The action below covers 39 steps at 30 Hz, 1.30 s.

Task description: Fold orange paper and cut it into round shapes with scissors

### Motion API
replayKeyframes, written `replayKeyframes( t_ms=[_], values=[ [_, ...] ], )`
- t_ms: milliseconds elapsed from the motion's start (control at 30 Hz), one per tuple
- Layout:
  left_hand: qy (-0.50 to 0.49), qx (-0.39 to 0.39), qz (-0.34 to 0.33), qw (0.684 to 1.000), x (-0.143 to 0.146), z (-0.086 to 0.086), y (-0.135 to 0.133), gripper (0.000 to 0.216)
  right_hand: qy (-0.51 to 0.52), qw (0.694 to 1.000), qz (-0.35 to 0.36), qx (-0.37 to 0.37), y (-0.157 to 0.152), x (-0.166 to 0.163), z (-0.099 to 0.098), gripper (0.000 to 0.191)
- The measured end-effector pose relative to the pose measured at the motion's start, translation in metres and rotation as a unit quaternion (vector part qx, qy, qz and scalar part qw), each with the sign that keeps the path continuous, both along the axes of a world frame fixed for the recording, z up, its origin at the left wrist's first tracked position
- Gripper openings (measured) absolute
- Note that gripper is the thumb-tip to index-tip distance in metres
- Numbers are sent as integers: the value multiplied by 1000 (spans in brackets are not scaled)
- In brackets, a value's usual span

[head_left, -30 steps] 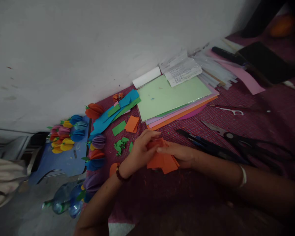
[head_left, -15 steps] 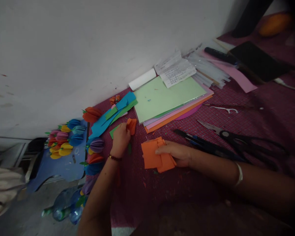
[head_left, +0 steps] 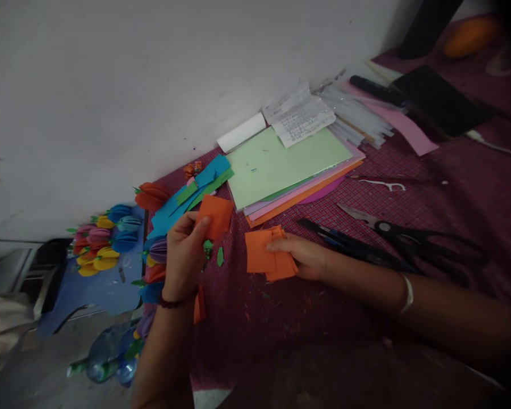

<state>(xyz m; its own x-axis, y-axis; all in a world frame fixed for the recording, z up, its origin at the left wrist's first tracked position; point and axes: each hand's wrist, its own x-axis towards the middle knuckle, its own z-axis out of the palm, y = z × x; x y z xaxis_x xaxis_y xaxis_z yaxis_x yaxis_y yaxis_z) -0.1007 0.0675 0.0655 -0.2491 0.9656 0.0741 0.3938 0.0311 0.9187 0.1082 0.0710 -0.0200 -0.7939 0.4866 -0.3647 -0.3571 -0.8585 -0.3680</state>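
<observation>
Over the maroon checked worktop [head_left: 234, 318], near its left edge, the left hand [head_left: 182, 258] pinches rectangular orange paper pieces [head_left: 218, 218]; the right hand [head_left: 305, 257] grips an orange paper stack [head_left: 259, 253] (edges askew) farther in.

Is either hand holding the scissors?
No: the scissors lie on the table, while the left hand and the right hand each hold orange paper.

Left hand [head_left: 183, 258] pinches, left forearm [head_left: 167, 341] pointing far; right hand [head_left: 304, 255] pinches too, right forearm [head_left: 366, 284] stretched leftward
</observation>
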Motion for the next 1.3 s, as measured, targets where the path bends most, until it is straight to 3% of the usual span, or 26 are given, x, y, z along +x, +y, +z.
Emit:
replayKeyframes(
  t_ms=[100, 200, 267, 433, 600, 733, 833, 1000, 1067, 1200, 1300],
  values=[
    [-43, -24, -117, 992, 3, 8, -7, 11, 34, 999, 21, -14, 1, 0, -1, 31],
    [36, -33, -229, 972, 6, 15, -9, 11, 66, 996, 44, -26, 1, 1, 1, 28],
    [94, -34, -265, 959, 11, 17, -7, 10, 82, 995, 54, -26, 1, 1, 4, 26],
    [142, -25, -294, 945, 24, 6, -5, 9, 74, 996, 26, -41, 1, -1, 10, 15],
    [144, -21, -284, 948, 31, -11, -11, 22, 57, 997, -19, -48, 3, -2, 10, 16],
    [105, -70, -313, 941, 25, -7, -15, 36, 30, 998, -31, -46, 4, -1, 5, 19],
    [80, -62, -339, 935, 21, -3, -17, 47, 26, 998, -22, -44, 4, 0, 4, 19],
    [241, 6, -366, 899, 39, -10, -25, 95, 14, 999, -20, -25, 4, 1, 6, 21],
    [298, 26, -372, 878, 51, -16, -29, 104, 6, 1000, -16, -17, 3, 1, 7, 21],
    [343, 39, -370, 862, 64, -20, -31, 91, 12, 1000, -8, 18, 2, 3, 5, 22],
    [303, 29, -379, 874, 52, -19, -23, 81, 30, 999, 8, 40, 0, 4, 5, 25]
  ],
)
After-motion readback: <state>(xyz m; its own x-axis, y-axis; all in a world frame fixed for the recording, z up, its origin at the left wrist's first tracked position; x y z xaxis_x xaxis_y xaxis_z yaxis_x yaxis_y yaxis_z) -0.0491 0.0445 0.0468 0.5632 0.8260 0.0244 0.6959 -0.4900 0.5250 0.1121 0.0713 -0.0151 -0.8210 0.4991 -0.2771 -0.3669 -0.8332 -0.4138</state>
